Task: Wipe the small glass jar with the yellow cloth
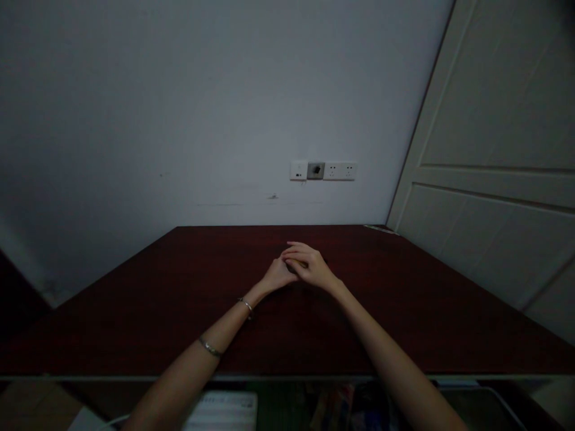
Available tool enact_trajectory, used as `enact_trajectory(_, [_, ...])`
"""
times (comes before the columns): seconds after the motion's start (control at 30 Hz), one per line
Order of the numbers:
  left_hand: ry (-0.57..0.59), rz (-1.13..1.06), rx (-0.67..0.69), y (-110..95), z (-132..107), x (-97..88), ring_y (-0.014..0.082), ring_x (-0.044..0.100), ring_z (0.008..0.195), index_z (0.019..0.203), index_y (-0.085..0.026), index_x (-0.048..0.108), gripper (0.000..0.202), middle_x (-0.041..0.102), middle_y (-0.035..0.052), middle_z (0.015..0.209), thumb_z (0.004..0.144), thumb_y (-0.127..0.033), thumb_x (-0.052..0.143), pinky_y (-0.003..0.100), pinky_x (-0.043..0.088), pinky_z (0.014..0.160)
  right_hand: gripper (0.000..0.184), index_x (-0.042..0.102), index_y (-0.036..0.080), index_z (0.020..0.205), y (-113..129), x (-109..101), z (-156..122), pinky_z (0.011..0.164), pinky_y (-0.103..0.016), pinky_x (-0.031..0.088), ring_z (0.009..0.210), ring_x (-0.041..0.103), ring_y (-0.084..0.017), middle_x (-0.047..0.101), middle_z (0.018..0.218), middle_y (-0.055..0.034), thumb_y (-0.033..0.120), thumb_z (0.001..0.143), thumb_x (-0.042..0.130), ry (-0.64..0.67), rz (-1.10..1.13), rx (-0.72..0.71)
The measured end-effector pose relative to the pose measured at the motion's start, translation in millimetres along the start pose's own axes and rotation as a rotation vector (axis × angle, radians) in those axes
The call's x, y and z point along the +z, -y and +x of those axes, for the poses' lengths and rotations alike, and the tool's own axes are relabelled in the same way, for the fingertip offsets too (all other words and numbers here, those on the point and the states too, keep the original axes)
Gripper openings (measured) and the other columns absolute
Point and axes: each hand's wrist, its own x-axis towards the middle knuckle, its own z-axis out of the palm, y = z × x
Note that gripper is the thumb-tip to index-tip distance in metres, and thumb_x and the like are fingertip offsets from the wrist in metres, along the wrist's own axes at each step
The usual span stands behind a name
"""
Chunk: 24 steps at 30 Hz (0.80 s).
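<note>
My left hand [276, 275] and my right hand [315, 269] meet above the middle of the dark red tabletop [215, 263]. The right hand lies partly over the left, its fingers curled and reaching across the left fingers. Between them shows a small dark and yellowish thing [302, 263], mostly covered by the fingers and too dim to name. Both hands are closed around it. Two metal bracelets, a thin one [246, 306] and a broader one [209, 346], sit on my left wrist and forearm.
A pale wall [202, 120] with a row of sockets [332, 171] rises behind the table. To the right stands a pale panelled door [503, 137]. Below the front edge [291, 378] are a white box [223, 410] and other dim items.
</note>
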Motion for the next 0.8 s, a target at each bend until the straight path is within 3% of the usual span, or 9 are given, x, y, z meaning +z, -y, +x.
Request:
enact_trajectory(0.17, [-0.023, -0.098, 0.051, -13.1, -6.6, -5.9, 0.0240, 0.058, 0.097, 0.122, -0.014, 0.043, 0.078, 0.060, 0.0102, 0.109, 0.054, -0.035, 0.076, 0.035, 0.046, 0.084, 0.021, 0.070, 0.023, 0.093, -11.7, -6.2, -0.7, 0.090, -0.038, 0.045, 0.099, 0.060, -0.021, 0.068, 0.100, -0.0054, 0.031, 0.080, 0.055, -0.202, 0.231, 0.235])
enact_trajectory(0.27, [0.048, -0.177, 0.080, -19.5, -9.7, -7.6, 0.0237, 0.057, 0.097, 0.120, -0.014, 0.044, 0.079, 0.060, 0.0106, 0.109, 0.052, -0.036, 0.078, 0.036, 0.046, 0.085, 0.024, 0.071, 0.022, 0.091, -19.1, -12.2, -3.0, 0.090, -0.038, 0.044, 0.096, 0.061, -0.023, 0.069, 0.098, -0.0057, 0.037, 0.078, 0.056, -0.221, 0.382, 0.357])
enact_trajectory(0.37, [0.109, -0.347, 0.044, -21.5, -8.8, -6.4, 0.0206, 0.059, 0.086, 0.116, -0.014, 0.044, 0.077, 0.060, 0.0100, 0.104, 0.051, -0.038, 0.079, 0.032, 0.050, 0.072, 0.029, 0.070, 0.020, 0.095, -21.6, -15.8, -5.8, 0.093, -0.040, 0.042, 0.101, 0.059, -0.025, 0.068, 0.104, -0.0065, 0.040, 0.077, 0.058, -0.261, 0.537, 0.461])
enact_trajectory(0.47, [0.167, -0.559, -0.034, -20.7, -5.7, -5.7, 0.0147, 0.059, 0.064, 0.112, -0.012, 0.044, 0.075, 0.061, 0.0074, 0.089, 0.053, -0.045, 0.076, 0.025, 0.048, 0.051, 0.038, 0.063, 0.021, 0.109, -18.5, -17.6, -8.0, 0.100, -0.041, 0.036, 0.114, 0.051, -0.026, 0.058, 0.123, -0.0063, 0.041, 0.078, 0.055, -0.243, 0.665, 0.435])
enact_trajectory(0.53, [0.162, -0.639, -0.074, -19.5, -4.0, -7.1, 0.0119, 0.056, 0.055, 0.109, -0.012, 0.046, 0.071, 0.061, 0.0051, 0.080, 0.056, -0.052, 0.072, 0.022, 0.046, 0.045, 0.047, 0.054, 0.023, 0.120, -14.6, -17.4, -9.1, 0.103, -0.041, 0.032, 0.121, 0.044, -0.026, 0.048, 0.133, -0.0052, 0.042, 0.078, 0.055, -0.190, 0.657, 0.377])
enact_trajectory(0.7, [0.158, -0.616, -0.238, -14.7, -2.4, -13.8, 0.0093, 0.051, 0.040, 0.091, -0.011, 0.052, 0.057, 0.055, -0.0003, 0.056, 0.068, -0.063, 0.055, 0.021, 0.043, 0.039, 0.077, 0.040, 0.026, 0.131, -7.2, -10.4, -11.2, 0.109, -0.041, 0.023, 0.131, 0.030, -0.025, 0.033, 0.143, -0.0055, 0.038, 0.063, 0.073, -0.055, 0.367, 0.236])
enact_trajectory(0.8, [0.167, -0.593, -0.261, -12.9, -1.4, -15.4, 0.0085, 0.050, 0.038, 0.090, -0.011, 0.053, 0.058, 0.055, -0.0009, 0.055, 0.067, -0.064, 0.055, 0.021, 0.044, 0.039, 0.088, 0.033, 0.027, 0.134, -7.4, -5.3, -13.1, 0.109, -0.042, 0.022, 0.132, 0.028, -0.024, 0.029, 0.144, -0.0069, 0.034, 0.058, 0.077, -0.046, 0.247, 0.211])
